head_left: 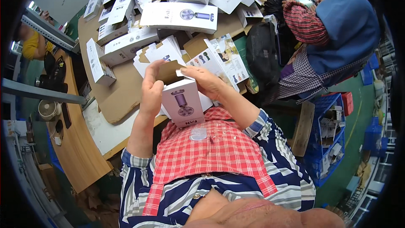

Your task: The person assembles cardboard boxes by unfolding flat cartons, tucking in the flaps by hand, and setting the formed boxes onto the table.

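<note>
Between my two hands is a white fan box (184,102) with a purple handheld fan printed on its front. Its upper end is open, and the brown cardboard inside shows. My left hand (152,85) grips the left side near the opening. On the right, my right hand (202,81) holds the rim, with the thumb by a small white flap (180,73). The box stands close to my red checked apron (211,152). Just beyond it lie flattened white cartons (162,52) and printed sheets (230,57).
Several finished-looking fan boxes (179,17) are heaped across the brown cardboard (114,101) on the table. A person in a blue head covering (348,17) works at the right, near a blue crate (327,139). At left, a small fan (49,109) sits on a wooden desk (86,160).
</note>
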{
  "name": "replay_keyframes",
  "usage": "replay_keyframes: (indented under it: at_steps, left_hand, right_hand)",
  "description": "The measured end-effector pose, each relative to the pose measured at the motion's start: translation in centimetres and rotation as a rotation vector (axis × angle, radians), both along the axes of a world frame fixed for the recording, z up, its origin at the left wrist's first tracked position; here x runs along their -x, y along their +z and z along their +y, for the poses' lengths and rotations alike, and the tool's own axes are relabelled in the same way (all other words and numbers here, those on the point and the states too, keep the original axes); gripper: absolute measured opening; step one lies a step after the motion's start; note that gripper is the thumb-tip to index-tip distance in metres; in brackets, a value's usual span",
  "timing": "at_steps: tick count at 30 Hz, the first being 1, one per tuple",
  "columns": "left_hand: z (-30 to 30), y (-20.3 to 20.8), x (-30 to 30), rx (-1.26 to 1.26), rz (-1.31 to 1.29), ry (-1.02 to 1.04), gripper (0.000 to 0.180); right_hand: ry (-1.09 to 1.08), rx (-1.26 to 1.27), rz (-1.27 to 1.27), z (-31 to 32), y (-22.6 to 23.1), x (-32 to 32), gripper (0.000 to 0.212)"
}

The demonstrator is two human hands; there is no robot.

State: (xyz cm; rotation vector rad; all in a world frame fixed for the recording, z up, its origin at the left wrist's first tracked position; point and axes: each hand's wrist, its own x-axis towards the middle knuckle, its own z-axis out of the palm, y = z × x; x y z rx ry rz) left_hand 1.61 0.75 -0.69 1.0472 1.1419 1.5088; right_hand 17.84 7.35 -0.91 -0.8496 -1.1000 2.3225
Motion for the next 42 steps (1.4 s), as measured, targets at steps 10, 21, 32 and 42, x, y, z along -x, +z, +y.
replay_keyframes:
  at_steps: [10, 21, 32, 42]
  left_hand:
    - [0.2, -2.0, 2.1, 0.217, -0.502, -0.251, 0.032]
    - [0.1, -0.8, 2.0, 0.231, -0.076, -0.385, 0.022]
    - [-0.6, -0.8, 8.1, -0.124, -0.322, 0.193, 0.027]
    - [0.7, -7.2, 8.6, 0.222, -0.060, 0.487, 0.050]
  right_hand:
    - [0.182, -0.603, 0.018, 1.2, 0.7, -0.6, 0.026]
    - [0.716, -1.125, -0.686, 3.9, 5.5, 0.9, 0.036]
    - [0.140, -1.065, -0.273, 5.8, 6.2, 0.0, 0.049]
    - [0.061, -1.038, -0.725, 6.3, -2.1, 2.5, 0.056]
